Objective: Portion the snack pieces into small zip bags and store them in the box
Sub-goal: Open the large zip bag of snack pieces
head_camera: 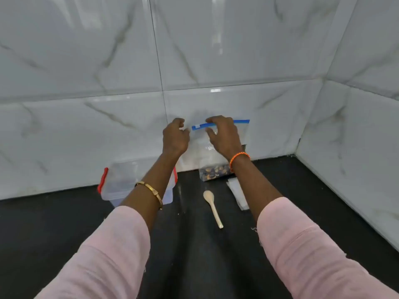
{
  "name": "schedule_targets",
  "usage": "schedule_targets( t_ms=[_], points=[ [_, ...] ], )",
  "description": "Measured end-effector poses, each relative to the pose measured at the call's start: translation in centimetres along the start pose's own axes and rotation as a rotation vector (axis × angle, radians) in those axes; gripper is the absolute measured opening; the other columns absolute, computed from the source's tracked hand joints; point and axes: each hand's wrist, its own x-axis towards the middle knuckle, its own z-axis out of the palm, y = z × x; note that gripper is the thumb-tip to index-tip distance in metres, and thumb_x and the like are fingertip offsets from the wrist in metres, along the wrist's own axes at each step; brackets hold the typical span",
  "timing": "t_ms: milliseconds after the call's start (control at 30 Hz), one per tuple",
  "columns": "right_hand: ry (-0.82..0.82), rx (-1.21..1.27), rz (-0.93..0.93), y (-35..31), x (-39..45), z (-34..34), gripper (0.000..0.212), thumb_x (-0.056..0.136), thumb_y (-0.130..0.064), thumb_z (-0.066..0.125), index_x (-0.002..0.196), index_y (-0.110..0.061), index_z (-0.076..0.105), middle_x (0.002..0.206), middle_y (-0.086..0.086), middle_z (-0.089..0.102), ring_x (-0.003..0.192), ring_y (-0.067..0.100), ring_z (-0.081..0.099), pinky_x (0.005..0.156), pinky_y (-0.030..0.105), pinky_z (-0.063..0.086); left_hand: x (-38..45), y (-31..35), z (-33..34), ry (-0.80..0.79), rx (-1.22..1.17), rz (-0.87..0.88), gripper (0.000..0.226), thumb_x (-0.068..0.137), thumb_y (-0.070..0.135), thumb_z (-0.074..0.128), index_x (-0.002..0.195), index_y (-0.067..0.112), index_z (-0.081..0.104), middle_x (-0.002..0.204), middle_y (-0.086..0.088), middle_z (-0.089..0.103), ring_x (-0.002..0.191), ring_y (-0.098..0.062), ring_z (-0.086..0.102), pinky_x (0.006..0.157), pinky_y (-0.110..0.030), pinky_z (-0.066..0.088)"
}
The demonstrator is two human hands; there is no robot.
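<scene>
Now, right hand (224, 137): I have the grip pinching the blue zip strip of the big bag (218, 147), thumb in front of the clear film, fingers curled over the top edge.
Left hand (176, 137): just beside the bag's left corner; fingers loosely curled. I cannot tell whether this grip touches the bag or holds anything.
Bag: upright against the tiled wall (86, 83), its top between my two hands, its base on the bench (194, 255).
Snacks (216, 171): dark and tan pieces settled at the bag's bottom, below my right wrist.
Box (121, 182): clear, red latches, below the left grip and partly behind that forearm; its contents are too blurred to read.
Spoon (212, 207): pale, flat on the bench, below the right grip, between my forearms.
Small bags (237, 193): a clear flat stack just right of the spoon, partly under my right forearm.
</scene>
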Motion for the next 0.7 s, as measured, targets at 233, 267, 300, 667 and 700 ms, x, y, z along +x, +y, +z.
schedule_targets(
  t_ms=[233, 267, 300, 667, 700],
  points=[
    [-0.215, -0.228, -0.054, 1.2, 3.1, 3.3, 0.025, 0.093, -0.016, 0.055, 0.116, -0.019, 0.064, 0.112, 0.003, 0.066, 0.113, 0.025, 0.05, 0.092, 0.039, 0.03, 1.9, -1.8, 2.2, -0.065, 0.019, 0.064, 0.016, 0.091, 0.009, 0.06, 0.1, 0.001, 0.072, 0.098, -0.014, 0.071, 0.09, -0.026, 0.067, 0.083, -0.028, 0.051],
    [-0.199, -0.225, -0.049, 1.3, 3.2, 3.3, 0.022, 0.093, -0.015, 0.055, 0.111, -0.02, 0.067, 0.106, 0.003, 0.068, 0.11, 0.024, 0.051, 0.09, 0.038, 0.029, 2.1, -2.1, 2.4, -0.05, 0.014, 0.068, 0.015, 0.091, 0.009, 0.061, 0.097, 0.001, 0.072, 0.095, -0.014, 0.072, 0.086, -0.026, 0.068, 0.083, -0.032, 0.053],
    [-0.19, -0.203, -0.042, 1.3, 3.1, 3.2, 0.02, 0.093, -0.016, 0.055, 0.108, -0.02, 0.068, 0.103, 0.002, 0.068, 0.107, 0.023, 0.051, 0.088, 0.037, 0.027, 2.2, -2.2, 2.5, -0.042, 0.005, 0.064, 0.014, 0.091, 0.009, 0.061, 0.095, 0.002, 0.072, 0.093, -0.013, 0.072, 0.084, -0.026, 0.068, 0.083, -0.037, 0.054],
    [-0.069, -0.006, -0.06, -4.7, 3.7, -5.6, 0.01, 0.088, -0.015, 0.06, 0.093, -0.016, 0.068, 0.074, -0.01, 0.059, 0.085, 0.017, 0.057, 0.085, 0.036, 0.04, 0.7, 6.0, -2.6, 0.051, -0.119, 0.182, 0.015, 0.096, 0.008, 0.049, 0.093, 0.008, 0.064, 0.095, -0.008, 0.07, 0.085, -0.023, 0.068, 0.081, -0.038, 0.055],
    [-0.049, 0.043, -0.074, -5.4, 3.0, -6.5, 0.008, 0.087, -0.017, 0.062, 0.091, -0.014, 0.069, 0.076, -0.006, 0.062, 0.083, 0.018, 0.058, 0.085, 0.04, 0.045, -0.2, 6.8, -3.4, 0.05, -0.132, 0.198, 0.015, 0.097, 0.009, 0.049, 0.094, 0.007, 0.064, 0.095, -0.007, 0.07, 0.084, -0.021, 0.068, 0.079, -0.032, 0.055]
  ],
)
